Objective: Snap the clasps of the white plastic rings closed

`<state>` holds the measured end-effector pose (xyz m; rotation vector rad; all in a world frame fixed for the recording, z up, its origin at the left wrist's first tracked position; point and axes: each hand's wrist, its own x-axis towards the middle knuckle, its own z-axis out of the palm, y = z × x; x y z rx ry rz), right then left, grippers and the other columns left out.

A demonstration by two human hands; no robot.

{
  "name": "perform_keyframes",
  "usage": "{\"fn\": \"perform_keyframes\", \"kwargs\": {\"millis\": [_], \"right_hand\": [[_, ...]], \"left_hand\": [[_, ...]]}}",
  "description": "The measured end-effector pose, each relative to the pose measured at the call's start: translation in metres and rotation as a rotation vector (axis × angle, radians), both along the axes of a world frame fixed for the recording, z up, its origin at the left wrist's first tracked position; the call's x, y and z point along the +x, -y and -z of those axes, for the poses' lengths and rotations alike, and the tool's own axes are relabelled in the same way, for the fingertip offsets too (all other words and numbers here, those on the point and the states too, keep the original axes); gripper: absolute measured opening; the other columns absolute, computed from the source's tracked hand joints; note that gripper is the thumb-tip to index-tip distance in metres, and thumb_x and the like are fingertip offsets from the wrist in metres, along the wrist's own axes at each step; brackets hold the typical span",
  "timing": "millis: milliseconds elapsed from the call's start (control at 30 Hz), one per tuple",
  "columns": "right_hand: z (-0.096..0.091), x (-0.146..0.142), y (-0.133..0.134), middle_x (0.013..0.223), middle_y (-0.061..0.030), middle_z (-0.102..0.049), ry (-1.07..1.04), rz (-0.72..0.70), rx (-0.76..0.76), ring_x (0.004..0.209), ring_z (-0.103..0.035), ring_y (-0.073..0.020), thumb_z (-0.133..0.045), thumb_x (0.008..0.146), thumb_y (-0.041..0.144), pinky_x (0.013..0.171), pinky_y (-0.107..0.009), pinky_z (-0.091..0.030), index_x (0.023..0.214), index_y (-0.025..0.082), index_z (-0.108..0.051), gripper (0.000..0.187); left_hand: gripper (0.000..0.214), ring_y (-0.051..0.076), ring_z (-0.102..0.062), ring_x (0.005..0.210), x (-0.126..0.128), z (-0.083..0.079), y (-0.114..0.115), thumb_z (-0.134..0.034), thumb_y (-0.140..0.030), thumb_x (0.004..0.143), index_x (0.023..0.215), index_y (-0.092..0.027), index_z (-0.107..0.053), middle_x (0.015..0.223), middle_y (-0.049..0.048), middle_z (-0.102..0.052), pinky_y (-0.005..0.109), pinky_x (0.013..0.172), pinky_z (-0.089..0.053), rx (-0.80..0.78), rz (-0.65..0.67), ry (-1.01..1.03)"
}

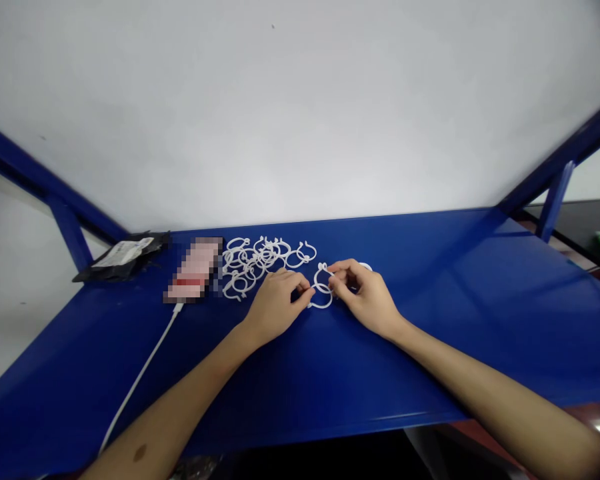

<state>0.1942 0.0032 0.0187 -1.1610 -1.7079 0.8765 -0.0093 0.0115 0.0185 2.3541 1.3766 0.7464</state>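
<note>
Both my hands rest on a blue table (430,313) and pinch the same white plastic ring (321,291) between them. My left hand (275,305) grips the ring's left side with closed fingers. My right hand (364,295) pinches its right side with thumb and fingertips. A heap of several more white rings (260,263) lies just behind my left hand. Another white ring (366,267) peeks out behind my right hand.
A blurred pinkish phone-like object (195,270) lies left of the heap, with a white cable (140,377) running toward the near edge. A black packet with a white label (123,257) sits at the far left. A white wall stands behind; blue frame bars slant at both sides.
</note>
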Motion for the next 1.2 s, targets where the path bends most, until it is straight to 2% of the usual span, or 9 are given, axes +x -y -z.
{"fn": "perform_keyframes", "kwargs": {"millis": [167,267,433,567,700,800,900,1100,1200], "right_hand": [[-0.004,0.001,0.001,0.066,0.0042,-0.057,0.016,-0.024,-0.05,0.058,-0.053,-0.0108,-0.055,0.094,0.035,0.058,-0.025,-0.045,0.098,0.02,-0.066,0.018],[-0.003,0.002,0.001,0.063,0.0057,-0.051,0.031,-0.048,-0.073,0.055,-0.048,-0.0101,-0.054,0.095,0.035,0.055,-0.025,-0.042,0.097,0.02,-0.066,0.02],[-0.002,0.003,0.0,0.061,0.0056,-0.048,0.053,-0.093,-0.109,0.053,-0.046,-0.0104,-0.053,0.096,0.037,0.052,-0.024,-0.04,0.092,0.02,-0.066,0.022],[-0.004,0.004,0.001,0.067,0.0033,-0.058,0.018,-0.067,-0.082,0.055,-0.049,-0.0109,-0.05,0.099,0.041,0.052,-0.024,-0.041,0.103,0.02,-0.064,0.026],[-0.005,0.005,0.001,0.077,0.0009,-0.066,-0.048,-0.066,-0.08,0.059,-0.054,-0.0105,-0.051,0.099,0.042,0.055,-0.024,-0.044,0.109,0.021,-0.063,0.026],[-0.004,0.003,0.001,0.078,0.0009,-0.067,-0.102,-0.086,-0.095,0.06,-0.058,-0.0103,-0.054,0.099,0.042,0.056,-0.024,-0.048,0.107,0.021,-0.062,0.024],[-0.003,0.001,0.004,0.077,0.001,-0.068,-0.142,-0.101,-0.101,0.06,-0.061,-0.0102,-0.058,0.096,0.042,0.058,-0.024,-0.051,0.105,0.021,-0.062,0.023],[0.0,-0.001,0.01,0.079,-0.0003,-0.069,-0.142,-0.166,-0.138,0.062,-0.064,-0.0108,-0.06,0.096,0.042,0.059,-0.024,-0.053,0.103,0.021,-0.064,0.023],[0.0,-0.001,0.012,0.078,0.0,-0.069,-0.132,-0.218,-0.167,0.061,-0.064,-0.0105,-0.059,0.097,0.041,0.057,-0.023,-0.053,0.101,0.02,-0.063,0.021]], "left_hand": [[0.013,0.021,-0.057,0.083,-0.006,0.001,-0.004,-0.06,-0.025,0.092,0.08,-0.021,-0.061,0.077,-0.001,-0.068,0.038,0.083,-0.04,0.224,-0.124,-0.1],[0.013,0.022,-0.058,0.084,-0.008,-0.001,-0.005,-0.059,-0.025,0.092,0.08,-0.022,-0.061,0.079,0.0,-0.07,0.039,0.083,-0.039,0.286,-0.158,-0.166],[0.014,0.025,-0.058,0.085,-0.01,-0.002,-0.007,-0.057,-0.025,0.094,0.081,-0.022,-0.062,0.081,0.002,-0.071,0.04,0.081,-0.037,0.354,-0.197,-0.228],[0.014,0.026,-0.057,0.089,-0.015,-0.002,-0.01,-0.056,-0.024,0.095,0.085,-0.023,-0.066,0.085,0.0036,-0.072,0.041,0.082,-0.037,0.365,-0.189,-0.238],[0.019,0.027,-0.057,0.094,-0.015,-0.002,-0.009,-0.051,-0.019,0.097,0.102,-0.023,-0.07,0.095,0.0049,-0.073,0.042,0.083,-0.038,0.346,-0.148,-0.249],[0.02,0.025,-0.059,0.097,-0.007,-0.006,-0.002,-0.051,-0.019,0.097,0.104,-0.022,-0.069,0.099,0.0042,-0.073,0.043,0.087,-0.039,0.302,-0.115,-0.114],[0.013,0.02,-0.061,0.092,0.002,-0.012,0.007,-0.056,-0.026,0.096,0.093,-0.024,-0.069,0.092,0.0002,-0.073,0.04,0.089,-0.043,0.17,-0.059,0.099],[0.015,0.017,-0.062,0.074,0.005,-0.013,0.009,-0.061,-0.033,0.092,0.082,-0.025,-0.07,0.081,-0.0005,-0.072,0.033,0.073,-0.049,-0.139,-0.075,0.354],[0.012,0.015,-0.06,0.07,0.002,-0.011,0.006,-0.066,-0.032,0.088,0.08,-0.026,-0.072,0.079,-0.0013,-0.071,0.03,0.07,-0.049,-0.21,-0.062,0.407]]}}
